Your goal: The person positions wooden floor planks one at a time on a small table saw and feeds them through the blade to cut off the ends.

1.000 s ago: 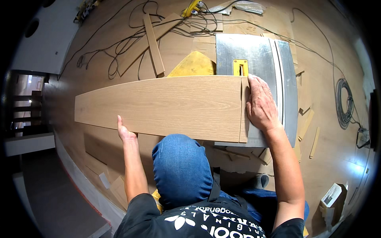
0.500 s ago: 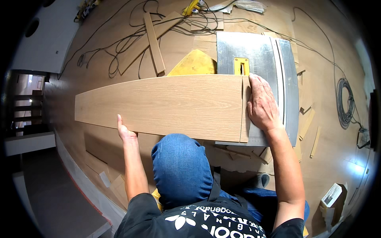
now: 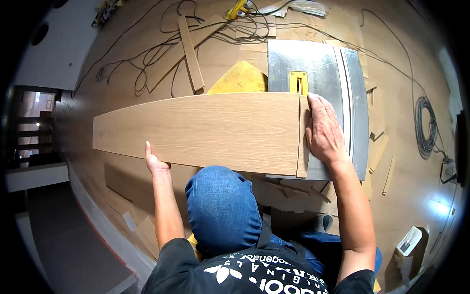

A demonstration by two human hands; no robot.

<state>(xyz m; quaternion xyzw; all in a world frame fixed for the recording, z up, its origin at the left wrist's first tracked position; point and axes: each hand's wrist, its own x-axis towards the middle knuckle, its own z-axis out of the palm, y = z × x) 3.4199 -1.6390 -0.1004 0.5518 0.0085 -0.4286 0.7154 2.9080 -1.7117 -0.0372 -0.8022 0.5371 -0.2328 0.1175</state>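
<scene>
The step in hand seems to be lining up a long, wide, light-brown wooden board [image 3: 205, 130] on a silver metal saw bench [image 3: 318, 59]. If the board is to slide on, the next move calls for a slow, straight push with both hands, with the board flat and the fingers well away from the thin slot [image 3: 299, 87] in the small yellow plate [image 3: 304, 83]. The right end of the board lies on the bench, with its far edge just by the near end of that plate. The rest of it sticks out to the left, past the bench and above the brown floor [image 3: 391, 108]. The left hand [image 3: 155, 161] has hold of the board's near edge, with its thumb up on top; its fingers are hidden, so I cannot tell how tightly they grip. The right hand [image 3: 323, 128] is spread flat, palm down, with its fingers side by side; it rests against the board's right end and does not wrap around anything. The board looks smooth and flat, with wavy wood lines running along it. Near its right end, a thin dark line runs from the far edge to the near one and marks off a narrow strip [image 3: 303, 147]. I cannot tell if that strip is cut all the way through.
</scene>
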